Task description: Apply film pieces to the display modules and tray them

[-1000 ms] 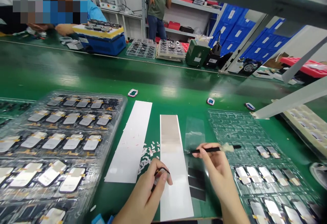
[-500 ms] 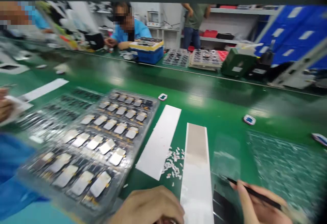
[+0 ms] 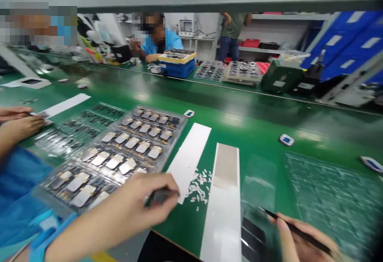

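Left hand (image 3: 139, 196) has shifted over the tray's edge (image 3: 176, 136), green bench (image 3: 185, 226) alongside.

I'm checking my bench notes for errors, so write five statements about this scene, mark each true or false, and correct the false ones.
1. The right hand holds a slim black tool. True.
2. The left hand lies flat with its fingers spread. False: the left hand has curled fingers.
3. Small white scraps lie between the left white strip and the right white strip. True.
4. The box with the yellow top is red. False: the box is blue.
5. The loaded tray lies to the left of both strips. True.
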`<state>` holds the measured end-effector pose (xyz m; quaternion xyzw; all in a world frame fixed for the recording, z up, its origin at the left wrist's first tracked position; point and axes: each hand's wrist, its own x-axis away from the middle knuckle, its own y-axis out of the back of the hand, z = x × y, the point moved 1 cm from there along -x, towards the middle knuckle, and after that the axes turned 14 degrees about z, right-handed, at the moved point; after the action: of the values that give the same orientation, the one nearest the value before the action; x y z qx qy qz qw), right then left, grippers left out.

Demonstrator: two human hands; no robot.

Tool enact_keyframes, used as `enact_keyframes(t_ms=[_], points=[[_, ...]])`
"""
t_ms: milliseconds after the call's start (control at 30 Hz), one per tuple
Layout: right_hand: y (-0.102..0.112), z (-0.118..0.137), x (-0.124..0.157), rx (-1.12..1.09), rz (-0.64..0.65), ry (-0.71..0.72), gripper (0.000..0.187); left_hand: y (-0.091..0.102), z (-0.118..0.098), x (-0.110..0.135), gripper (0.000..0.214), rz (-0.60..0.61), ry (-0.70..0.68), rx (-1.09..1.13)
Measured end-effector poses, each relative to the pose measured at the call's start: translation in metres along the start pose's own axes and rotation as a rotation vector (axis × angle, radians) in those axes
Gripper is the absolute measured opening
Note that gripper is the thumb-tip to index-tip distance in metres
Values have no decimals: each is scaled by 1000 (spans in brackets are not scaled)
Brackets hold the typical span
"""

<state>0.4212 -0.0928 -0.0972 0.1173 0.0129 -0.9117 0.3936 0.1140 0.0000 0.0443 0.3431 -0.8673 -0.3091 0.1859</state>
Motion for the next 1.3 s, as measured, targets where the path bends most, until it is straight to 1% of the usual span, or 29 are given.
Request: enact_keyframes(t_ms=[33,67,133,200,267,367,467,600,700,967,1067,1233,1300], points=[[-1,6,1,-26,52,-43,39,-17,-5,-3,12,69,-42,-14],[-3,12,2,-47,138,-109,37,-33,-9,-6,12,130,-91,-29],[-4,21,4,-91,178,-131,35,-64,-15,-15,10,218,-189,-64],[-5,23,7,-96,199,-134,32,-91,-18,-27,9,230,-252,-106],[-6,21,10,-72,226,-129,28,-113,-20,-41,9,203,-290,-146],[-7,15,14,-31,289,-92,23,-135,-23,-60,12,209,-327,-250],[-8,12,16,-13,325,-64,20,-142,-25,-73,12,277,-326,-384],[-8,13,16,11,333,-81,19,-142,-25,-82,17,250,-305,-398],[-8,15,16,27,327,-116,19,-142,-25,-85,18,246,-304,-397],[-7,18,16,52,317,-161,17,-140,-24,-86,20,301,-311,-521],[-7,18,16,44,313,-175,19,-143,-20,-85,19,288,-329,-528],[-10,20,16,48,261,-201,23,-151,-14,-81,22,197,-357,-511],[-11,22,16,46,254,-196,25,-151,-13,-81,23,186,-358,-496]])
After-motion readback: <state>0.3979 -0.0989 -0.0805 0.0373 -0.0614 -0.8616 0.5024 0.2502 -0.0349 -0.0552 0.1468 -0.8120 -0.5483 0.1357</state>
